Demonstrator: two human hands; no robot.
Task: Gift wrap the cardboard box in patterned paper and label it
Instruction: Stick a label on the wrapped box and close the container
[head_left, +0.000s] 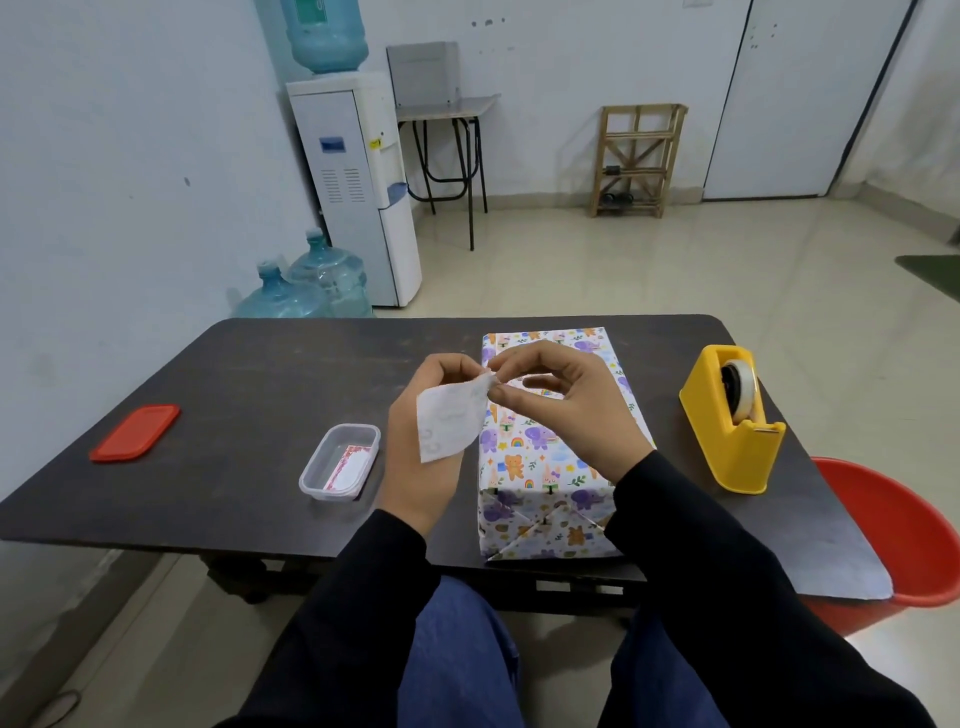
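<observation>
Two hands raised at frame centre, head view. Left hand (405, 467) and right hand (576, 415) both pinch the top corner of a small white label sheet (449, 421). Rectangular box wrapped in animal-patterned paper (535, 462) lies on dark table (260, 374), beneath the hands. Clear plastic tub (340, 462) left of centre; yellow tape dispenser (732, 426) right.

Wrapped box (545, 452) — label (451, 421) aloft
</observation>
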